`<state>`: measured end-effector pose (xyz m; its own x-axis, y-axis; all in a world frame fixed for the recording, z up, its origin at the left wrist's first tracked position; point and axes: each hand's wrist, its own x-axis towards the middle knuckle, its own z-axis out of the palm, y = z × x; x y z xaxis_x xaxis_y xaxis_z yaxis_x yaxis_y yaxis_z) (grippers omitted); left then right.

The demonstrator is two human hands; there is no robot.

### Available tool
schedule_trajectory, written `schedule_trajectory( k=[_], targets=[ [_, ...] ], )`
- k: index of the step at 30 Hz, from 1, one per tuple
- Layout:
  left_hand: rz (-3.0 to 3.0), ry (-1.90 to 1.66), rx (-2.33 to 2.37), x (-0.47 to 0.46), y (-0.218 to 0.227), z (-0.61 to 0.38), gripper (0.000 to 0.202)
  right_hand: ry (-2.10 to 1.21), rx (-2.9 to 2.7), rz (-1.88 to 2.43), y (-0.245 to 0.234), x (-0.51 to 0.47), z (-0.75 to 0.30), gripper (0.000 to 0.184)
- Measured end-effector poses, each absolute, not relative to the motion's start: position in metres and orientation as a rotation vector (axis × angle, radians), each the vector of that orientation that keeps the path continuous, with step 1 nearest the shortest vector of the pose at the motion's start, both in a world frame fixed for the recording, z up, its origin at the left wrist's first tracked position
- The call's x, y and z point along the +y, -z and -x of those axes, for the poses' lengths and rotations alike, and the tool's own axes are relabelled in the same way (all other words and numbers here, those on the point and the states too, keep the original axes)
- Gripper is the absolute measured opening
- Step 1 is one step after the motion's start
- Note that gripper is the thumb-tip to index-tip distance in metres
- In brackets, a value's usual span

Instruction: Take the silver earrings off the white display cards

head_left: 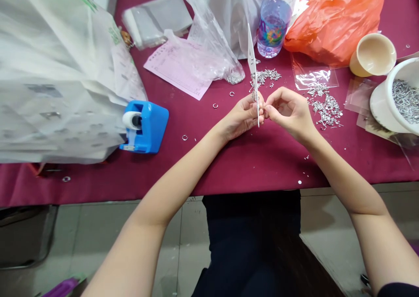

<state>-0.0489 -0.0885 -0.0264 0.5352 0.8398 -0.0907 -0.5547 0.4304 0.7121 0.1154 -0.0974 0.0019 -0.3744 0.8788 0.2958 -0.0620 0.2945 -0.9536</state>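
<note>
Left hand [240, 118] clamps a white card strip [252, 61] pointing up, top tilted left; right hand [288, 111] pinches beside it.

The one head-worn view looks forward and down from above the person's lap, with a dark garment [252, 240] at the bottom centre of the frame. Both forearms reach in from the lower corners, and the left hand [240, 118] and right hand [290, 111] meet just right of centre, fairly close to the lens. Beyond them, a table draped in maroon cloth [229, 162] fills the upper two-thirds, its near edge tilting slightly upward to the right. A grey tile floor [98, 240] shows below that edge. A white plastic bag [55, 70] is cut off at the left edge, and a white bowl [394, 100] at the right edge.
</note>
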Motion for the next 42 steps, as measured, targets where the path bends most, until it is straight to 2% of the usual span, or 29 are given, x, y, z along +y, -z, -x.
schedule_trajectory(
  k=[12, 16, 22, 27, 42],
  targets=[
    [-0.702, -0.925, 0.443, -0.089, 0.032, 0.049, 0.049, -1.242, -1.570, 0.791, 0.002, -0.101, -0.113, 0.035],
    [-0.662, -0.954, 0.483, -0.090, 0.033, 0.048, 0.046, -1.120, -1.580, 0.797, 0.004, -0.105, -0.109, 0.031],
    [-0.667, -0.957, 0.575, -0.091, 0.027, 0.046, 0.046, -0.842, -1.707, 0.872, 0.000, -0.109, -0.110, 0.013],
    [-0.647, -0.942, 0.614, -0.091, 0.028, 0.045, 0.041, -0.693, -1.834, 0.956, -0.003, -0.111, -0.113, 0.011],
    [-0.650, -0.922, 0.652, -0.093, 0.023, 0.044, 0.040, -0.732, -1.816, 0.843, 0.005, -0.112, -0.111, 0.010]
  ],
)
